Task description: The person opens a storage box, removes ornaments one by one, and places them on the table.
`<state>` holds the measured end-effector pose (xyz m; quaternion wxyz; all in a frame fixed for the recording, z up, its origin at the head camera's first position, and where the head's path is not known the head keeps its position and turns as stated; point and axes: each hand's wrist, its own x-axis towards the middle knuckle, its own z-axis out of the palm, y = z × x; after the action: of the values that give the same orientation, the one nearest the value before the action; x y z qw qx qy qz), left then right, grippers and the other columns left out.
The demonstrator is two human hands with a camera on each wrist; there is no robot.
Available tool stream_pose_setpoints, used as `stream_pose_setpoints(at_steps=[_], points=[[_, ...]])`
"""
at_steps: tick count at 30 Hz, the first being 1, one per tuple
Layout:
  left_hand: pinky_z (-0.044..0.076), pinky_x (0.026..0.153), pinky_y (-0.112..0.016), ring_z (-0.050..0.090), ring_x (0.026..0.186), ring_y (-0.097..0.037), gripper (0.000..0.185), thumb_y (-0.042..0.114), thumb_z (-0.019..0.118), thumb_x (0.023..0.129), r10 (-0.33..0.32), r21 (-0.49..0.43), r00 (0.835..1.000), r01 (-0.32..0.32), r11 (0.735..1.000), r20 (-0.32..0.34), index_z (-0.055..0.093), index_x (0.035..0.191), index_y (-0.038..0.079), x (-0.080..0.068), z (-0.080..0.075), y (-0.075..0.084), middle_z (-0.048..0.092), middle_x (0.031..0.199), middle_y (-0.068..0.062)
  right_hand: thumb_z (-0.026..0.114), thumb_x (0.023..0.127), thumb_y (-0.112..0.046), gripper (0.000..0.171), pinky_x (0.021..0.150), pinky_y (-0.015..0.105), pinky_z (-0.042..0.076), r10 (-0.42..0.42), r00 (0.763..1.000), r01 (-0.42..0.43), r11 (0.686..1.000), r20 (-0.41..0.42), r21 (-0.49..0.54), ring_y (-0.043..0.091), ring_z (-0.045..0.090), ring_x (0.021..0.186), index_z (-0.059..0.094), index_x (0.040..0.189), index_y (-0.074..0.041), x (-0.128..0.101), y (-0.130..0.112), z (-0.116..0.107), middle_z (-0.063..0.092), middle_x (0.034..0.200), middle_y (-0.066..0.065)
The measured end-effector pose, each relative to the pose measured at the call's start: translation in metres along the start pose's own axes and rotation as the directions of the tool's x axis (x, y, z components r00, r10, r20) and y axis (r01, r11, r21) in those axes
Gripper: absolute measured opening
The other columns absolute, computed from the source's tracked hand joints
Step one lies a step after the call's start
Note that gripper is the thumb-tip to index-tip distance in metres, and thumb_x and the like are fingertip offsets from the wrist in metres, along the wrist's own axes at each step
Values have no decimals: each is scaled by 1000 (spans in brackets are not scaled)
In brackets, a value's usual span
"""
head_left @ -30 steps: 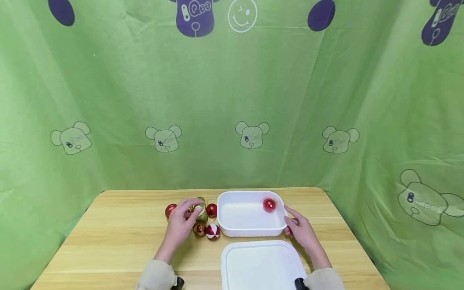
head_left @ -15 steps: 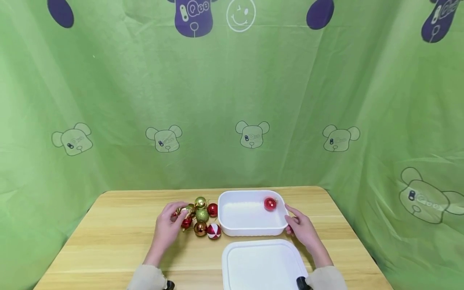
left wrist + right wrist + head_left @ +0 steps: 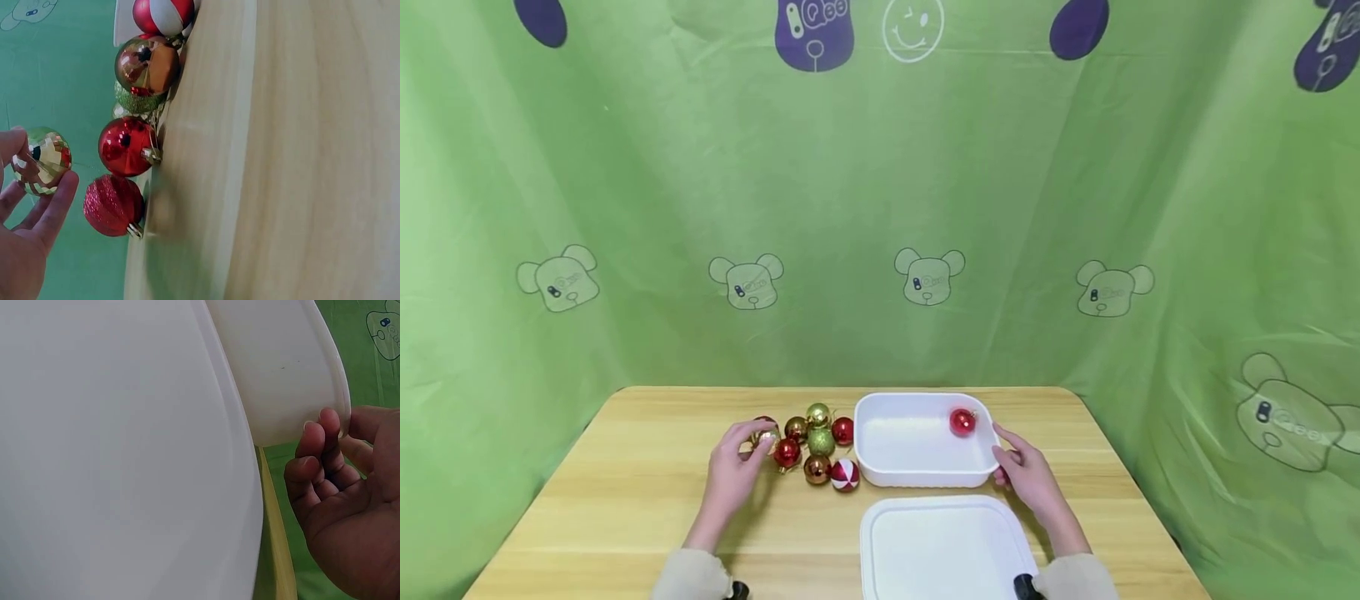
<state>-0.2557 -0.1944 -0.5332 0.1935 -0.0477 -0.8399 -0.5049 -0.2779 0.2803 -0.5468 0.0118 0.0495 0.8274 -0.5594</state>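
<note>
At a wooden table (image 3: pixel 625 500) before a green curtain (image 3: pixel 880 208), my left hand (image 3: pixel 733 467) pinches a faceted gold bauble (image 3: pixel 42 160) between thumb and fingertips, lifted just off the tabletop at the left end of a bauble cluster (image 3: pixel 812 446). Just beside it lie a glittery red bauble (image 3: pixel 114 205) and a shiny red one (image 3: pixel 125 145); farther along sit a copper ball (image 3: pixel 147 64) and a red-and-white ball (image 3: pixel 164 14). My right hand (image 3: pixel 1030 479) grips the right wall of the white tub (image 3: pixel 917 477), fingers curled against its outside, thumb at the rim. One red ball (image 3: pixel 962 422) rests inside the tub. The white lid (image 3: pixel 947 550) lies flat in front of it.
</note>
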Motion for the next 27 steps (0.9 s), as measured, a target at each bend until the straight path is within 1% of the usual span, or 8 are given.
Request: stream_pose_setpoints(at_steps=[5,10,12,16,19,22,25,27], points=[[60,97,-41,61,127,-32,28,12,73,96,-23,26,1000,23,999,-16,72,124,11,1,-3,-6,66,132,-10,52,109,-20,53,63,24,55,-3,1000,3,1000,-2,7,16,61,73,38,161,-16,0,0,-1,65,80,8],[61,95,-42,62,122,-34,29,8,74,95,-40,17,999,40,999,-8,72,124,8,-1,-6,-12,66,130,-13,52,109,-20,53,63,25,55,0,1000,0,1000,1,8,16,61,73,38,161,-16,-1,1,-1,65,80,8],[61,97,-45,62,124,-36,29,8,74,95,-60,23,998,59,998,5,72,123,8,-1,-7,-14,65,131,-14,52,109,-21,53,63,25,55,2,1000,-2,1000,-1,8,16,61,73,38,161,-16,-1,0,-1,65,80,8],[54,107,-53,58,129,-38,31,10,74,94,-106,66,993,103,992,44,71,125,11,-2,-9,-17,65,132,-14,52,110,-20,53,63,24,55,-5,1000,5,1000,-1,9,16,61,73,38,161,-15,-1,0,-1,65,80,8],[50,110,-56,57,131,-39,34,10,74,94,-132,81,989,127,989,69,70,127,11,-3,-10,-19,64,134,-15,51,110,-19,53,63,24,55,-11,1000,11,1000,1,14,16,61,72,38,160,-14,-2,0,-1,64,78,7],[48,112,-59,56,133,-40,36,9,74,94,-139,83,986,131,988,90,69,129,11,-3,-10,-19,64,136,-16,51,110,-19,53,62,24,55,-16,1000,16,1000,3,20,15,61,71,38,160,-13,-2,1,-1,64,78,7],[43,115,-62,53,136,-42,39,9,74,94,-134,92,985,124,988,109,68,131,10,-4,-9,-19,63,138,-16,51,110,-18,53,62,24,54,-17,1000,17,1000,2,20,15,60,71,38,160,-12,-2,1,-1,64,78,7],[41,116,-63,53,137,-43,40,9,74,93,-130,94,984,119,988,121,67,133,9,-4,-8,-19,63,138,-16,51,110,-19,53,62,24,54,-17,1000,17,1000,1,17,15,60,71,38,160,-13,-3,1,-1,64,78,7]])
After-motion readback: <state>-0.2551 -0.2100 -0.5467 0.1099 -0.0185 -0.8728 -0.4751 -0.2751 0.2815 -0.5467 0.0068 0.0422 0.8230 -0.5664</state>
